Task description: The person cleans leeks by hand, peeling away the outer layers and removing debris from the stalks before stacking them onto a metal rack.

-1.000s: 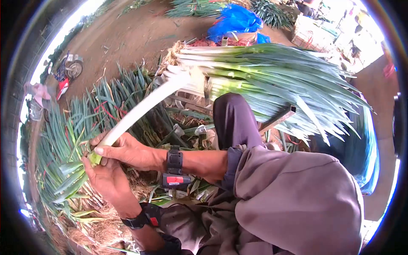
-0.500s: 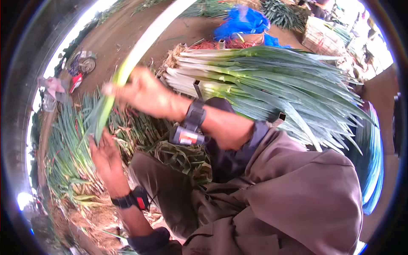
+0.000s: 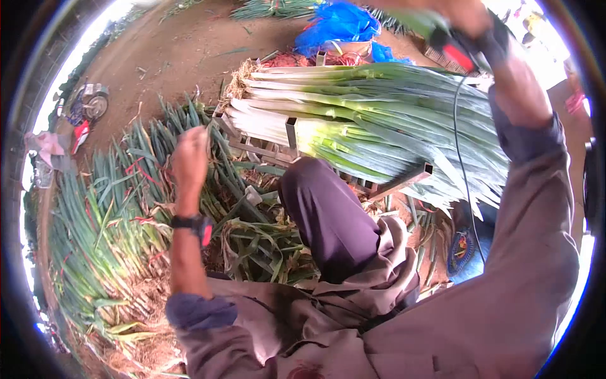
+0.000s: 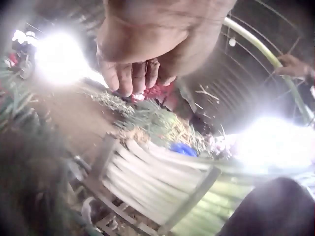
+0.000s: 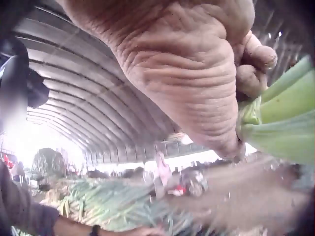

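My right hand (image 3: 456,14) is raised at the upper right of the head view, cut off by the frame edge. It grips a leek (image 5: 285,108) round its green leaf part, as the right wrist view shows. In the left wrist view the long pale leek arcs overhead from that hand. My left hand (image 3: 191,161) is held up over the left side, fingers loosely bent and holding nothing. Beneath and between the hands, a stack of leeks (image 3: 379,101) lies in a metal rack (image 3: 291,134), white ends and roots to the left.
Many tied leeks (image 3: 95,208) stand upright on the left. Loose leaves (image 3: 265,246) litter the ground by my knee (image 3: 328,208). Blue netting (image 3: 334,28) lies behind the rack, and a motorbike (image 3: 88,104) stands at the far left. A cable (image 3: 457,126) hangs from my right wrist.
My right hand has swung the leek from the left, up and across to the upper right. My left hand has come off the leek's leaves and moved up a little.
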Motion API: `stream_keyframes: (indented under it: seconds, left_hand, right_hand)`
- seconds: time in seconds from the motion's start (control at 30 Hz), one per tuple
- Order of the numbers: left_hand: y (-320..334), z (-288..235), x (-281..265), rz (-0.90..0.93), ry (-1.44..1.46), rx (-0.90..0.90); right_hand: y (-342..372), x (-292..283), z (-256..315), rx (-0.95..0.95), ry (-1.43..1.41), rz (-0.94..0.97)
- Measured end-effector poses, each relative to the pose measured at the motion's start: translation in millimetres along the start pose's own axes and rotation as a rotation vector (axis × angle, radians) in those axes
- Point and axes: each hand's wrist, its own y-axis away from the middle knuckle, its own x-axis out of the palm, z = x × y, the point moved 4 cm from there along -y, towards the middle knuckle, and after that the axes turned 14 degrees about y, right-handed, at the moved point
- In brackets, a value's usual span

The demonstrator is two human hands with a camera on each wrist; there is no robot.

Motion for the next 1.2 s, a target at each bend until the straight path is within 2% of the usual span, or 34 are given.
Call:
stream_keyframes:
  seconds: [0.07, 0.13, 0.2, 0.3, 0.37, 0.4, 0.5, 0.57, 0.63, 0.73, 0.87, 0.93, 0.97, 1.0, 1.1, 1.17, 1.2]
  left_hand:
    - [-13, 11, 61, 0.102, 0.036, 0.172]
    - [-20, 27, 115, 0.129, 0.029, 0.404]
    - [-34, 33, 156, 0.169, -0.032, 0.357]
    - [-51, 35, 181, 0.148, -0.137, 0.421]
    - [-51, 40, 185, 0.145, -0.158, 0.404]
    - [-55, 43, 189, 0.125, -0.201, 0.403]
    - [-47, 65, 197, 0.024, -0.09, 0.425]
    - [-41, 68, 200, -0.057, -0.039, 0.427]
    - [-38, 65, 199, -0.059, 0.022, 0.418]
    - [-43, 62, 200, -0.095, 0.091, 0.438]
    - [-46, 57, 195, -0.107, 0.136, 0.359]
    - [-50, 55, 186, -0.204, 0.28, 0.305]
    - [-55, 60, 186, -0.177, 0.221, 0.353]
    - [-62, 56, 183, -0.1, 0.151, 0.29]
    - [-96, 32, 183, -0.113, 0.191, 0.252]
    - [-120, 15, 209, 0.027, 0.26, 0.443]
    - [-121, 16, 225, 0.082, 0.192, 0.395]
  right_hand:
    - [35, 54, 34, -0.305, -0.267, -0.126]
    - [62, 95, 74, -0.34, -0.118, 0.193]
    - [89, 130, 111, -0.333, -0.086, 0.496]
    - [102, 146, 144, -0.376, -0.061, 0.519]
    - [104, 159, 158, -0.323, -0.081, 0.306]
    - [105, 171, 162, -0.335, -0.076, 0.316]
    - [98, 191, 173, -0.332, -0.209, 0.184]
    - [95, 203, 173, -0.361, -0.261, 0.198]
    - [90, 205, 174, -0.388, -0.328, 0.145]
    - [91, 215, 174, -0.416, -0.343, 0.184]
    - [80, 231, 185, -0.462, -0.347, 0.142]
    - [80, 239, 194, -0.463, -0.419, 0.161]
    - [82, 242, 195, -0.456, -0.441, 0.137]
    - [85, 243, 195, -0.446, -0.459, 0.118]
    - [87, 252, 203, -0.445, -0.439, 0.077]
    - [91, 249, 205, -0.398, -0.406, 0.105]
    - [93, 251, 205, -0.393, -0.386, 0.135]
